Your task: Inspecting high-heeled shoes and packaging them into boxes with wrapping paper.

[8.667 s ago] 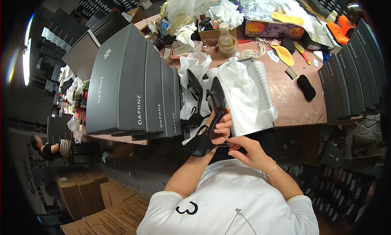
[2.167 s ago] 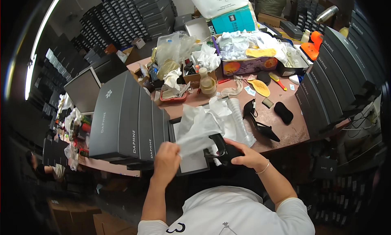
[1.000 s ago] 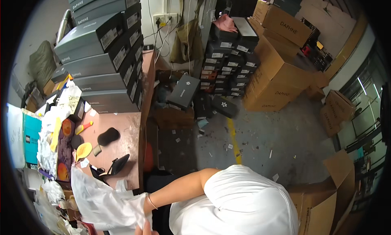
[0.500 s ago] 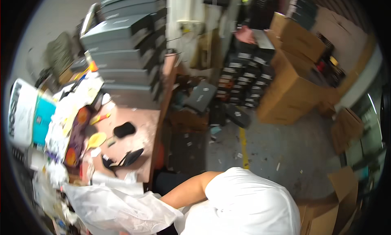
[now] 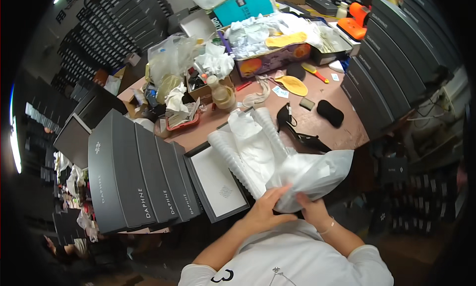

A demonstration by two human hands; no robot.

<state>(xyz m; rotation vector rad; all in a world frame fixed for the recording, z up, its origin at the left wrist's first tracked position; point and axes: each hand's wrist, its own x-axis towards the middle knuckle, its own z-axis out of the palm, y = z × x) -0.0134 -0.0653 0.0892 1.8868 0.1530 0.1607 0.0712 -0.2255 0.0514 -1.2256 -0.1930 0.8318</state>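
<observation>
In front of my body I hold a white translucent bag (image 5: 325,174) over the table's near edge. My left hand (image 5: 267,207) grips its lower left edge; those fingertips are partly blurred against the bag. My right hand (image 5: 314,211) is closed on its lower side. What the bag contains, if anything, cannot be made out. Just beyond it lies a strappy black shoe (image 5: 310,139). Left of the bag, white wrapping paper (image 5: 248,139) and ribbed white rolls sit in an open box. Beside that rests a dark-rimmed box part with a white inside (image 5: 213,179).
Dark grey shoe boxes (image 5: 121,177) stand at the left, with taller stacks (image 5: 391,63) at the right. Across the pink table (image 5: 354,132) are a black pad (image 5: 330,113), a yellow insole (image 5: 293,85), a brush (image 5: 315,72), a bottle (image 5: 222,95) and a paper-filled carton (image 5: 272,60).
My view has swung left, from the floor and brown cartons to the table. The white bag, earlier at the lower left, is now between both hands in front of me.
</observation>
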